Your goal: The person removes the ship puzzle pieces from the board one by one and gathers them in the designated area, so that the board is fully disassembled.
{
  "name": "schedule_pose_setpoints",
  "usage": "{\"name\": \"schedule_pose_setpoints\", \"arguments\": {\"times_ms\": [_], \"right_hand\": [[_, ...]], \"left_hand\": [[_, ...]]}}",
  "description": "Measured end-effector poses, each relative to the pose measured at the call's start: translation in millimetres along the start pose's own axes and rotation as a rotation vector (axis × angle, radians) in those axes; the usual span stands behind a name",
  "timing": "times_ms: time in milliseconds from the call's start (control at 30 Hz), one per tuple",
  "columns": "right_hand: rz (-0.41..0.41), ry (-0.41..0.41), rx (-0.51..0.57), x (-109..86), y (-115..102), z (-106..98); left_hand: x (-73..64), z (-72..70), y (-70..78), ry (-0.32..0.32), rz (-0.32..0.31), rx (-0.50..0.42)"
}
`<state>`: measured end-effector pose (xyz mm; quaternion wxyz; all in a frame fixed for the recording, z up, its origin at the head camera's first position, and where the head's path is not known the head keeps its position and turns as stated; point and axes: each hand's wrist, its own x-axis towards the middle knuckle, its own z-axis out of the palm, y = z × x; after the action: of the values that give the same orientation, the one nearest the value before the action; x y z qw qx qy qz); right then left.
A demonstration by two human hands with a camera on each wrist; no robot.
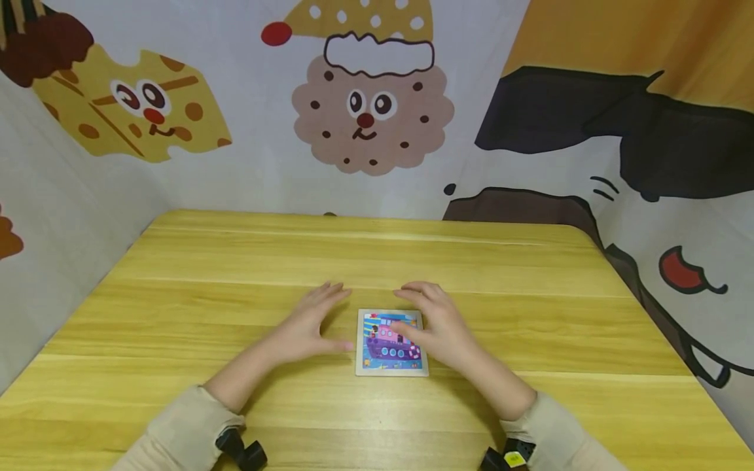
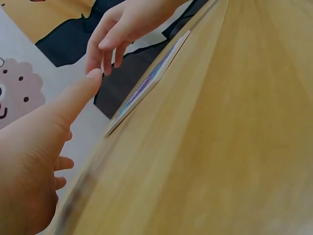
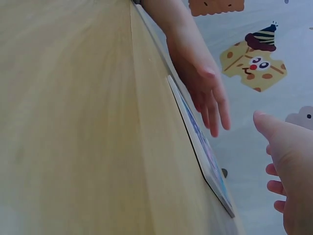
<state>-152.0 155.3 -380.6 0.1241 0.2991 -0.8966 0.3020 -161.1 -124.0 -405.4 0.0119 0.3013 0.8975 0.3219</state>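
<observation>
A square picture puzzle board (image 1: 383,353) with a pale border and a purple and pink ship lies flat on the wooden table. To its left is my left hand (image 1: 309,330), thumb and fingers spread apart with nothing between them. My right hand (image 1: 438,324) hovers over the board's right edge, its thumb overlapping the picture in the head view. In the left wrist view the board (image 2: 154,73) shows edge-on, beyond the left thumb. The right wrist view has the board (image 3: 195,142) lying between the two hands, both of them raised above the table.
The yellow wood-grain table (image 1: 235,261) extends around the board on all sides. Behind it hangs a white cloth backdrop (image 1: 247,183) printed with cartoon food faces. Black wrist-worn devices (image 1: 241,451) sit at both beige cuffs.
</observation>
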Motion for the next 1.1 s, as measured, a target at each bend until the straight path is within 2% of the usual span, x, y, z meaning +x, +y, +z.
{"name": "schedule_pose_setpoints", "arguments": {"times_ms": [167,433,633,1100], "right_hand": [[-0.022,-0.032,0.007,3.5,0,8],[0.006,-0.084,0.035,6.0,2,18],[-0.009,-0.126,0.023,9.1,4,25],[-0.041,-0.152,-0.012,14.1,7,39]], "left_hand": [[1.2,3.9,4.5,-0.030,-0.001,0.002],[2.0,6.9,5.6,-0.085,-0.005,0.036],[3.3,8.6,5.1,-0.103,0.012,0.082],[3.2,12.9,5.9,-0.121,0.049,0.185]]}}
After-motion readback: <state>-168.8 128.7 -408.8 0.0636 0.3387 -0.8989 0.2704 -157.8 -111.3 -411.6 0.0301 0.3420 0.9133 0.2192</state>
